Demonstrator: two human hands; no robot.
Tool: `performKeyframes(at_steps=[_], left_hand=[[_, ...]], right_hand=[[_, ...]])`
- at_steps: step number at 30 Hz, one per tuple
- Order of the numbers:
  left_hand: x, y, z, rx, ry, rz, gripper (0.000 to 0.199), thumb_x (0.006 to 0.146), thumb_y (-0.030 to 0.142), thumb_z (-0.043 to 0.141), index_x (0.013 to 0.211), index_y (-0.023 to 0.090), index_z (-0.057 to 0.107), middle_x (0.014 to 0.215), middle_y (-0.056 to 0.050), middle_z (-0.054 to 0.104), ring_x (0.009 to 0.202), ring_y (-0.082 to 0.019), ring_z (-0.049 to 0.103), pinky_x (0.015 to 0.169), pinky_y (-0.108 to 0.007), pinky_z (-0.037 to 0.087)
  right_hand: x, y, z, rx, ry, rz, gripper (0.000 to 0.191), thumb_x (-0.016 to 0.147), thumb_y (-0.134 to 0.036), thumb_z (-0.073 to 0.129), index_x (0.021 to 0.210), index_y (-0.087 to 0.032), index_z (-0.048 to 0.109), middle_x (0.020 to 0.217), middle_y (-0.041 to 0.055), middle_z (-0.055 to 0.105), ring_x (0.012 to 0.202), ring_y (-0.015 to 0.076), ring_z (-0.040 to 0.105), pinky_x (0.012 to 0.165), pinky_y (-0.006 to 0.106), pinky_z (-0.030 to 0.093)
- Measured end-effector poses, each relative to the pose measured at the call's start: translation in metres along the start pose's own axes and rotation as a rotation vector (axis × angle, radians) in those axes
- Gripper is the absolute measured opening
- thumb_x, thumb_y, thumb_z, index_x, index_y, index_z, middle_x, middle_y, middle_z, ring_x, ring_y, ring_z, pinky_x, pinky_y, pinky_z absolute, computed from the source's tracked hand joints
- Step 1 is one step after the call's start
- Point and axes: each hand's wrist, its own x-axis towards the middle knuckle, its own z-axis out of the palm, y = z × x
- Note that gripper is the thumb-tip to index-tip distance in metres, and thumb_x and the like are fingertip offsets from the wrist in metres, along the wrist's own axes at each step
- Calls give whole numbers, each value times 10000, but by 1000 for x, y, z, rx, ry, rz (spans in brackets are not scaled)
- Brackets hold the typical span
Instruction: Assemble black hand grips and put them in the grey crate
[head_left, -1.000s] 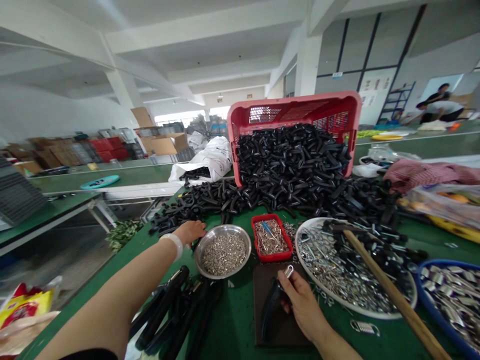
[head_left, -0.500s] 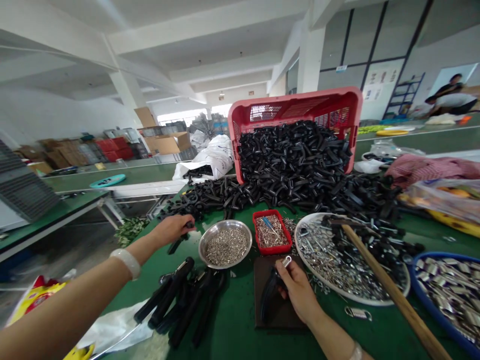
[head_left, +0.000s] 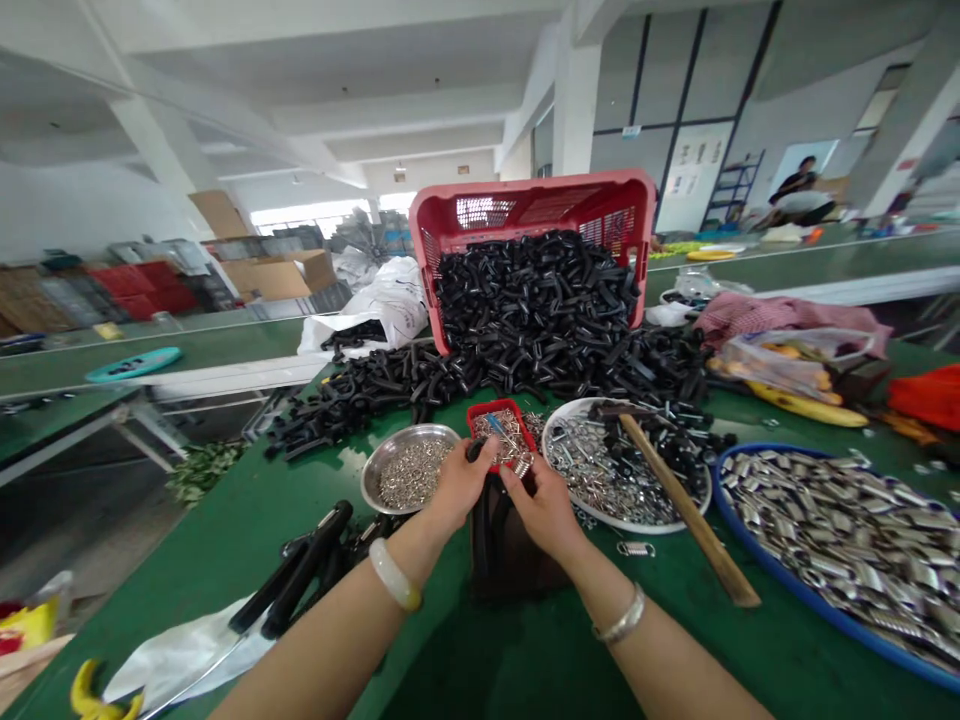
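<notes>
My left hand (head_left: 459, 488) is closed on a small black plastic part (head_left: 474, 450), whose end shows past the fingers. Close beside it, my right hand (head_left: 546, 508) grips a curved black handle (head_left: 489, 515) with a metal coil spring (head_left: 520, 465) at its upper end. Both hands meet above a dark flat block (head_left: 517, 570), and the fingers partly hide where the parts come together. Just behind them is a red tray (head_left: 534, 430) of small metal pins with a blue tool on top. A steel bowl (head_left: 366, 480) of tiny metal pieces stands to the left.
A red basket (head_left: 536, 185) lies tipped at the back, black parts spilling from it. To the right are a white tray (head_left: 570, 415) of hardware, a wooden-handled hammer (head_left: 690, 510), a loose spring (head_left: 636, 549) and a blue-rimmed tray (head_left: 757, 575) of springs. Black handles (head_left: 304, 580) lie at left.
My left hand has come from the black pile at the left to meet my right hand, bringing a black part. The right hand has risen slightly with the handle. The view has turned right.
</notes>
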Motion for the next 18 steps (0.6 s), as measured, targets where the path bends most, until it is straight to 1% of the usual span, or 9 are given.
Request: performKeyframes(at_steps=[3, 6, 8, 10, 13, 16, 18], left_hand=[[7, 1, 4, 190, 65, 179, 424, 820, 521, 343, 832, 144, 537, 798, -59, 612, 758, -174, 563, 697, -288, 434], [10, 4, 8, 301, 64, 330, 359, 873, 426, 265, 832, 171, 514, 795, -36, 595, 748, -149, 546, 693, -260, 418], [8, 5, 12, 327, 54, 388, 340, 885, 391, 246, 807, 179, 501, 757, -23, 578, 710, -139, 534, 664, -247, 409], [6, 5, 15, 328, 50, 413, 348, 888, 385, 234, 774, 181, 492, 725, -19, 564, 678, -137, 524, 639, -244, 401], [2, 6, 16, 332, 49, 437, 379, 889, 397, 211, 739, 183, 486, 702, -22, 554, 659, -143, 517, 625, -249, 390], [-1, 6, 15, 350, -35, 435, 414, 887, 410, 197, 696, 183, 486, 651, -21, 545, 626, -147, 514, 598, -254, 380], [-4, 3, 14, 342, -85, 381, 439, 884, 431, 199, 666, 181, 487, 612, -19, 542, 597, -149, 514, 579, -256, 379]], right_hand=[[4, 6, -4, -65, 22, -11, 271, 815, -336, 477, 1024, -178, 547, 1003, 86, 625, 915, 203, 573, 816, 325, 422], [8, 7, -10, -117, 48, 13, 245, 821, -353, 462, 957, -172, 554, 910, 77, 641, 829, 199, 586, 746, 313, 439], [10, 5, -13, -120, 55, 13, 234, 829, -355, 445, 935, -175, 550, 885, 69, 641, 800, 192, 585, 720, 301, 441], [10, 2, -16, -156, 45, -5, 228, 831, -350, 440, 938, -177, 545, 895, 72, 638, 801, 192, 583, 717, 295, 437], [8, -1, -19, -278, 10, -32, 223, 823, -340, 447, 934, -170, 541, 864, 85, 637, 776, 198, 584, 692, 294, 429], [9, -1, -22, -354, -101, -63, 245, 826, -353, 439, 957, -169, 535, 835, 87, 641, 756, 199, 587, 667, 289, 424], [10, 1, -24, -379, -189, -67, 254, 829, -371, 435, 956, -178, 541, 822, 78, 647, 756, 199, 589, 659, 286, 420]])
